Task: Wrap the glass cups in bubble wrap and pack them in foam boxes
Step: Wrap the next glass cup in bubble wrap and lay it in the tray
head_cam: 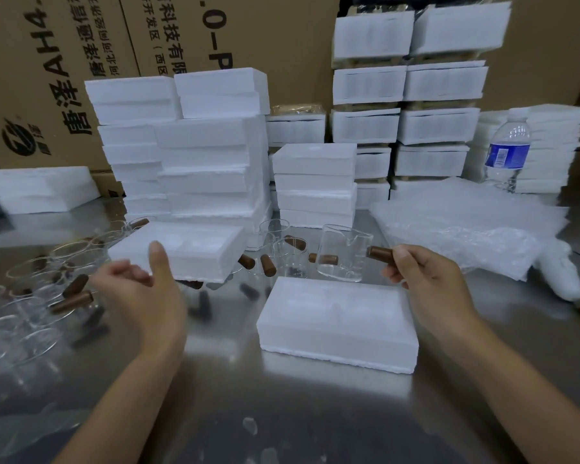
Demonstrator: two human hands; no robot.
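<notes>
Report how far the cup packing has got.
Looks done: stacks of closed foam boxes stand behind, perhaps packed. In hand: the right hand grips a bare glass cup by its wooden handle, near the front foam box; the left hand holds nothing. Left: wrapping that cup, plus many loose cups at left; bubble wrap lies at right.

Two hands (141, 296), one water bottle (509, 152), many foam boxes (335, 326), many glass cups (342, 252)

I see a shiny metal counter (282, 413). One white foam box (337, 324) lies before me on it, glass cups (34, 269) with brown handles crowd its left, foam stacks (195, 155) line the back, and bubble wrap (466, 229) lies to the right.
</notes>
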